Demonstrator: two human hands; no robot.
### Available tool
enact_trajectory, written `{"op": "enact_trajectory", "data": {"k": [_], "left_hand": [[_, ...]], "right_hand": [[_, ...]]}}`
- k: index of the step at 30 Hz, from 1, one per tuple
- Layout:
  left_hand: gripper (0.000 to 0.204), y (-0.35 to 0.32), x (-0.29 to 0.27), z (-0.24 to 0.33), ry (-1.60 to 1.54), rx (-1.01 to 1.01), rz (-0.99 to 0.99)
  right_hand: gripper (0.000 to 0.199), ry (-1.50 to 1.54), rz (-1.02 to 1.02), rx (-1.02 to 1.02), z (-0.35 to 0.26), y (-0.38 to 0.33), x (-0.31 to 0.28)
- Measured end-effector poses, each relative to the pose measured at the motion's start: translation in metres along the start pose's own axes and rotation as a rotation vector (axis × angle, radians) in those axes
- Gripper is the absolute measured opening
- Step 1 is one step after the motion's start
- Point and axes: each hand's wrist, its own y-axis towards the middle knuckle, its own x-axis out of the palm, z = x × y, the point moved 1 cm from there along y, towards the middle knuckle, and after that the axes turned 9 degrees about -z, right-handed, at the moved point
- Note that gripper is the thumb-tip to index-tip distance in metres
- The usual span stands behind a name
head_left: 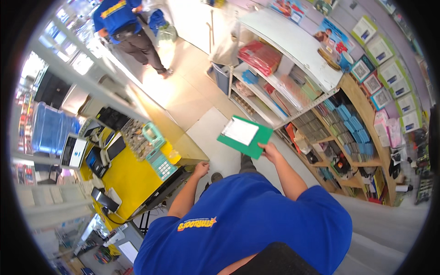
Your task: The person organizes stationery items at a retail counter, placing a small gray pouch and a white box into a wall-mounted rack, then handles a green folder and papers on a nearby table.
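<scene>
My right hand (pixel 271 152) is stretched out in front of me and grips the near corner of a green clipboard (pixel 253 146). A white sheet (pixel 240 131) is clipped to the board, which is held flat over the pale floor. My left hand (pixel 200 169) hangs lower, close to the corner of the yellow counter (pixel 133 178). Its fingers are curled and hold nothing. My blue shirt fills the lower middle of the view.
The counter on my left carries a teal calculator (pixel 161 165), a teal card reader (pixel 152 134), phones and a small screen (pixel 74 152). Wooden and white shelves (pixel 362 114) full of stationery line the right. Another person in a blue shirt (pixel 123 23) stands far ahead.
</scene>
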Motion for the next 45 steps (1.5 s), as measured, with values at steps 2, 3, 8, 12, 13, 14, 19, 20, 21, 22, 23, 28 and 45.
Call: {"op": "enact_trajectory", "data": {"k": [2, 3, 8, 12, 13, 14, 19, 20, 21, 22, 23, 28, 45], "left_hand": [[0.031, 0.0, -0.004, 0.006, -0.059, -0.033, 0.067], [0.03, -0.006, -0.005, 0.005, -0.068, -0.074, 0.087], [0.033, -0.037, -0.006, 0.02, 0.24, -0.458, 0.011], [0.034, -0.029, 0.008, 0.05, 0.076, -0.511, 0.168], [0.034, -0.019, 0.011, 0.059, 0.016, -0.493, 0.188], [0.035, -0.007, 0.012, 0.069, -0.041, -0.498, 0.2], [0.037, 0.065, 0.01, 0.115, 0.011, -0.205, 0.173], [0.037, 0.076, 0.005, 0.124, 0.015, -0.215, 0.163], [0.037, 0.088, 0.002, 0.132, -0.015, -0.185, 0.15], [0.036, 0.099, 0.0, 0.14, -0.032, -0.214, 0.137], [0.036, 0.109, -0.005, 0.146, -0.043, -0.251, 0.126], [0.039, 0.177, -0.036, 0.168, 0.191, -0.221, -0.02], [0.039, 0.342, -0.173, 0.26, 0.393, -0.171, -0.105]], "right_hand": [[0.037, 0.077, -0.045, -0.094, -0.035, 0.02, -0.003], [0.036, 0.105, -0.077, -0.144, -0.055, 0.029, -0.003], [0.033, 0.32, 0.059, -0.427, -0.181, 0.084, -0.012], [0.032, -0.001, 0.251, -0.725, -0.283, 0.147, -0.038], [0.031, 0.014, 0.225, -0.65, -0.304, 0.164, -0.045], [0.031, 0.013, 0.232, -0.575, -0.32, 0.174, -0.054], [0.023, 0.033, 0.112, -0.549, -0.326, 0.208, -0.042], [0.025, 0.011, 0.157, -0.59, -0.322, 0.216, -0.036], [0.028, -0.013, 0.216, -0.594, -0.319, 0.224, -0.037], [0.031, -0.058, 0.207, -0.635, -0.317, 0.233, -0.042], [0.035, -0.106, 0.214, -0.64, -0.313, 0.242, -0.047], [0.058, 0.049, 0.671, -0.525, -0.326, 0.288, -0.085], [0.027, -0.267, 1.021, -0.62, -0.323, 0.277, -0.118]]}}
